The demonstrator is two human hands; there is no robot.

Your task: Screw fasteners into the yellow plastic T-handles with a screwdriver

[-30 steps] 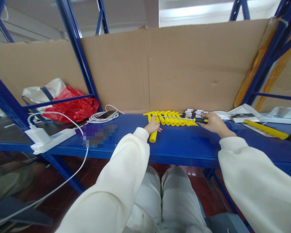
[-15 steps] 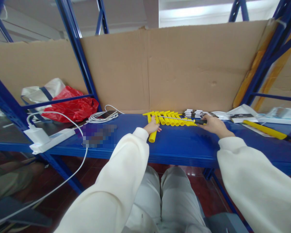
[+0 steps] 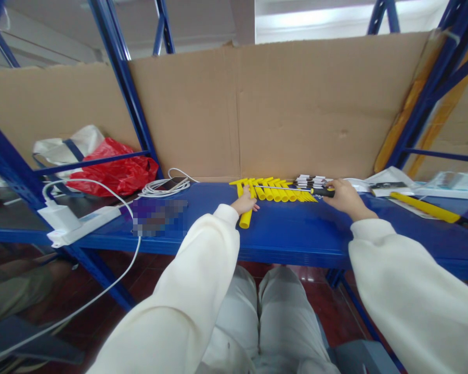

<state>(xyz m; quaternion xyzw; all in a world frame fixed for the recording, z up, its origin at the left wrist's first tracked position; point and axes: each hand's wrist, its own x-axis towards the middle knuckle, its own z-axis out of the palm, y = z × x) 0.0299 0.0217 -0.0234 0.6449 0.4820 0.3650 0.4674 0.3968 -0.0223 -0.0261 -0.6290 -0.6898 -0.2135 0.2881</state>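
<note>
My left hand (image 3: pixel 245 201) is closed around a yellow T-shaped tube (image 3: pixel 245 220), whose round end faces me. In my right hand (image 3: pixel 345 197) is a screwdriver (image 3: pixel 322 192) with a black handle, gripped at its back end. Its long thin shaft reaches left across to the tube near my left fingers; whether the tip touches is too small to tell. Several more yellow tubes (image 3: pixel 281 194) lie side by side in a row between my hands, under the shaft. Behind my right fingers are small black-and-white packets (image 3: pixel 308 182).
A blue shelf (image 3: pixel 292 228) bears everything, with cardboard (image 3: pixel 315 109) standing behind it. To the left lie a coiled white cable (image 3: pixel 166 188), a white power strip (image 3: pixel 97 224) and a red bag (image 3: pixel 117 169). At right rests a long yellow object (image 3: pixel 425 206).
The fingers of my right hand have shifted slightly on the screwdriver's handle, and more of the black handle shows. My left hand and the tube stay put.
</note>
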